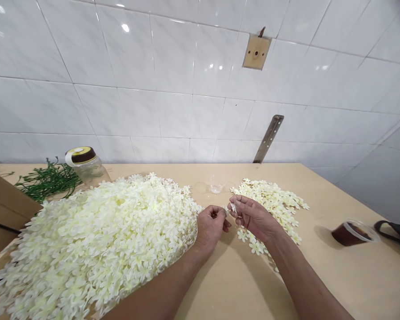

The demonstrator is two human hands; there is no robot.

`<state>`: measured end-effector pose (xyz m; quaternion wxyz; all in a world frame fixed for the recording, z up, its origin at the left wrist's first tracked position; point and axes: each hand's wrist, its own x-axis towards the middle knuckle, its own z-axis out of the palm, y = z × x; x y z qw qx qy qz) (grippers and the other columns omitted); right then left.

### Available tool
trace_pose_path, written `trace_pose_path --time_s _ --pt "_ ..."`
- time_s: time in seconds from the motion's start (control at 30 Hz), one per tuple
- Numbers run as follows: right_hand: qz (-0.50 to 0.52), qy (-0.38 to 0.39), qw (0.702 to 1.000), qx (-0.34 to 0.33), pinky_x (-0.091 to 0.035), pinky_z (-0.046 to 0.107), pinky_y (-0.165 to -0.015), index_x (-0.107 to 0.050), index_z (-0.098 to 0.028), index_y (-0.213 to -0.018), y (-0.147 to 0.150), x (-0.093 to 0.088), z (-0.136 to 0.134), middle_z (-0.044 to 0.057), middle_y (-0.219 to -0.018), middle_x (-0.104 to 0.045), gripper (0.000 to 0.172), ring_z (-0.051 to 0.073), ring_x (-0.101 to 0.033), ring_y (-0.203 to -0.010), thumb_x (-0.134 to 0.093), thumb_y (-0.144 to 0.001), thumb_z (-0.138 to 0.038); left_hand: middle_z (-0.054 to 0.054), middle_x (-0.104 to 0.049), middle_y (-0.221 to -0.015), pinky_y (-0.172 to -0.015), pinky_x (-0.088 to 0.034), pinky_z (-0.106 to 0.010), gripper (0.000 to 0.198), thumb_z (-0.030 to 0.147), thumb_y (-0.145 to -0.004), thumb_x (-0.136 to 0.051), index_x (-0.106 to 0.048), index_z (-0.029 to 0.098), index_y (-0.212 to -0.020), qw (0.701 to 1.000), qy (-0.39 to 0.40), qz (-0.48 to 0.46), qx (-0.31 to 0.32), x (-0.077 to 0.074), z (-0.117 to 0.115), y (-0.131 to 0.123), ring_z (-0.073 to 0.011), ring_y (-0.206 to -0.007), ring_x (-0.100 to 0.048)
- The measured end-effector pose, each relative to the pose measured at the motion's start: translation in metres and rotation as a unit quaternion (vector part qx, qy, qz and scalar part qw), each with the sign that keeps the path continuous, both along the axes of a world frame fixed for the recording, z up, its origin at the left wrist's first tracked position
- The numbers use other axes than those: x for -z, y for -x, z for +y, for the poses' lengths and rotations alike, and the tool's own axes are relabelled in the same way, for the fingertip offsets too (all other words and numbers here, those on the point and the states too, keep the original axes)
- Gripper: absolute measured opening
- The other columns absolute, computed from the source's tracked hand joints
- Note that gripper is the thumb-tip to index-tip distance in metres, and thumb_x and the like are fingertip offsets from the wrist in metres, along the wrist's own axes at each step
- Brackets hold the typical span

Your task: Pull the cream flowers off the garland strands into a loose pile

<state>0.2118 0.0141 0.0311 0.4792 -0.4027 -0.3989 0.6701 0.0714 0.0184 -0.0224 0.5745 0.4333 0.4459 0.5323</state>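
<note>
Between the flower heap (116, 235) and the cup (348, 234), the left hand (210, 224) was closed, contents unclear, and the right hand (253, 218) pinched one flower (234, 207).

Beyond my fingers (242, 203) rose a glossy, white-tiled wall (173, 115), dotted with bright glints (125, 28); beneath my fingers lay a pale tabletop (363, 271).

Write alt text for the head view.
Person's left hand and right hand close together over a table; the right holds a small pale flower. Large flower pile left, smaller pile right, cup of dark liquid farther right.
</note>
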Motion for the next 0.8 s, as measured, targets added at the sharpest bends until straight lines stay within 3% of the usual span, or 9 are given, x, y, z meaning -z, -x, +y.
trace_pose_path --time_s 0.2,0.37,0.8 --pt "-0.013 0.005 1.0 0.004 -0.045 0.02 -0.049 -0.065 -0.019 -0.093 -0.001 0.0027 0.0008 -0.003 -0.071 -0.055 0.041 0.009 -0.056 -0.059 -0.087 -0.062 -0.034 -0.001 -0.062 -0.05 -0.043 -0.046 -0.022 0.013 0.027 -0.076 -0.059 -0.059 0.016 -0.068 1.0 0.0 0.005 0.003 -0.0036 -0.0012 0.0008 -0.0115 -0.039 -0.054" --pt "-0.046 -0.016 0.999 0.011 -0.042 0.021 -0.051 -0.065 -0.018 -0.088 0.0004 0.0013 0.0003 -0.006 -0.061 -0.052 0.041 0.007 -0.048 -0.052 -0.089 -0.059 -0.034 -0.001 -0.062 -0.049 -0.042 -0.045 -0.022 0.012 0.026 -0.076 -0.058 -0.059 0.017 -0.069 1.0 0.001 0.007 0.005 -0.0025 -0.001 0.0009 -0.0113 -0.038 -0.053" --pt "-0.109 -0.05 0.991 0.057 -0.04 0.025 -0.056 -0.06 -0.018 -0.072 0.0016 -0.0048 -0.0011 -0.003 -0.064 -0.052 0.04 0.01 -0.047 -0.057 -0.085 -0.061 -0.046 -0.001 -0.064 -0.051 -0.043 -0.045 -0.021 0.01 0.024 -0.076 -0.058 -0.061 0.015 -0.072 1.0 -0.001 0.01 0.01 0.0007 -0.0005 0.0006 -0.011 -0.039 -0.054"
